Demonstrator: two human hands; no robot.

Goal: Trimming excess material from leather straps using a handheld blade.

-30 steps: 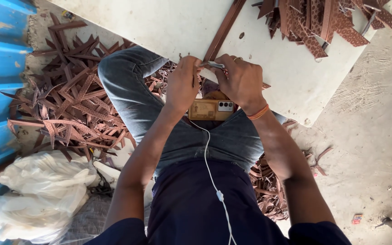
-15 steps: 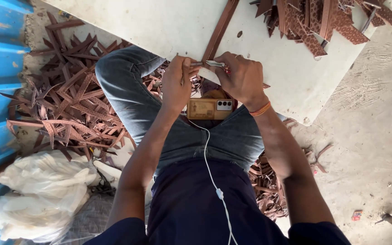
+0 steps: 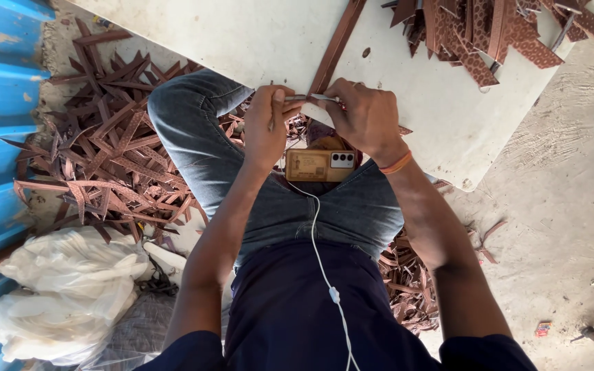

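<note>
Both hands met at the near edge of the white worktop (image 3: pixel 448 130), left hand (image 3: pixel 268 127) and right hand (image 3: pixel 364 117), each grip pinched on one slim metal tool (image 3: pixel 309 98) bridging them crosswise. Just beyond, a long brown leather strip (image 3: pixel 337 45) ran away up the board, its near end at the right grip. Flat and matte. Farther off: embossed strips (image 3: pixel 489 31) heaped, pointed offcuts (image 3: pixel 108 161) on the floor, a phone (image 3: pixel 319 165) on the lap.

The right hand (image 3: pixel 366 117) hides the near end of the brown strip (image 3: pixel 335 48), whose far end leaves frame
</note>
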